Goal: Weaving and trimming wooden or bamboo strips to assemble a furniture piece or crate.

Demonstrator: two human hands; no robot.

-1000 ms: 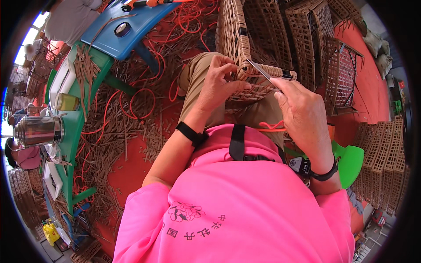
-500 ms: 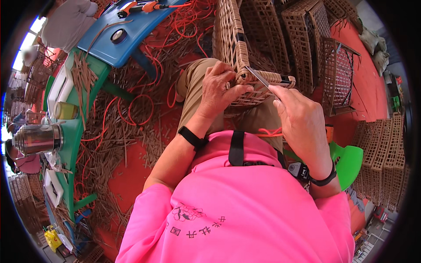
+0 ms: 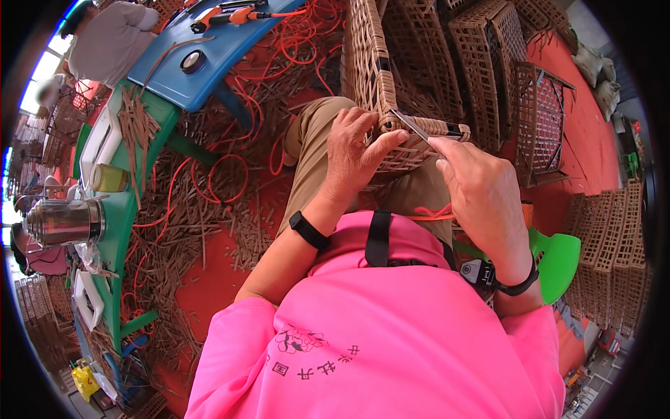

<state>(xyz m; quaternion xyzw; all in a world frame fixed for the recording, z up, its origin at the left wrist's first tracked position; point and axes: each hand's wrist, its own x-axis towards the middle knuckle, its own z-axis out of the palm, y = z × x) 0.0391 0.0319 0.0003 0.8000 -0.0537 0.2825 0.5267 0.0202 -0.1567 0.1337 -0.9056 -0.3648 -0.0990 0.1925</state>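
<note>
A woven wicker basket [image 3: 364,66] rests at my lap, its wrapped rim corner turned toward me. My left hand [image 3: 352,148] grips that corner, with the fingers bent at the left side and the thumb pressed along the front. In my right hand [image 3: 481,178] is a thin, flat metal tool [image 3: 413,126], pinched between thumb and forefinger. Its tip touches the wrapped strips at the corner, just beyond my left thumb. The tool's handle end is hidden in my right palm. Dark bands mark the rim on both sides of the corner.
More wicker baskets [image 3: 481,63] stand stacked beyond and to the right. Left are a blue table [image 3: 164,77] with power tools [image 3: 230,17] and tape, and a green table with a metal jug [image 3: 63,222]. Strip scraps and orange hoses [image 3: 241,167] cover the floor. A person sits far left.
My left thumb has moved slightly right and up along the basket corner, and the fingers have shifted a little. The tool stays at the corner in my right hand.
</note>
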